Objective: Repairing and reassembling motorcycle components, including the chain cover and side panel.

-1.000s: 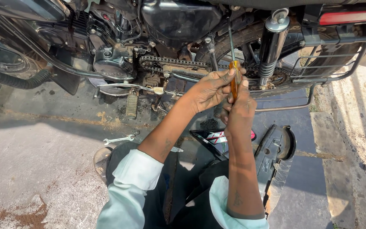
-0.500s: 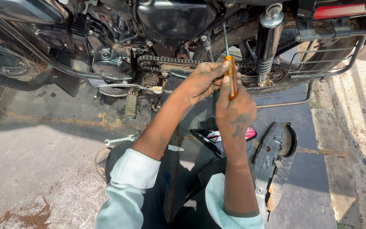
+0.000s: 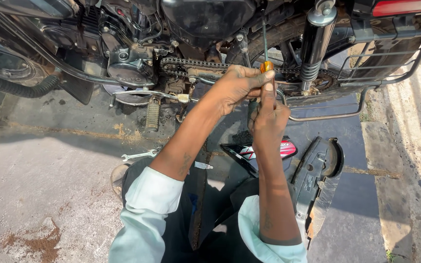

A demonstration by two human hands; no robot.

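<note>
Screwdriver [image 3: 266, 53] with an orange handle is held upright in front of the rear part of a motorcycle [image 3: 196, 29], its thin metal shaft pointing up toward the dark underside of the frame. The handle is gripped by both hands: the left hand [image 3: 237, 85] is closed around it from the left side, and the right hand [image 3: 268, 117] is closed on it from below, with fingers [image 3: 269, 90] raised along the handle. The drive chain [image 3: 191, 63] is seen running just behind the left hand, and a chrome rear shock absorber [image 3: 315, 44] stands to the right of the tool. A footrest [image 3: 152, 115] hangs below the engine. On the concrete ground, a small spanner [image 3: 140, 155] lies near the left forearm, while a black side panel [image 3: 259, 151] with red marking and a grey chain cover [image 3: 317, 180] lie beside the right forearm.
</note>
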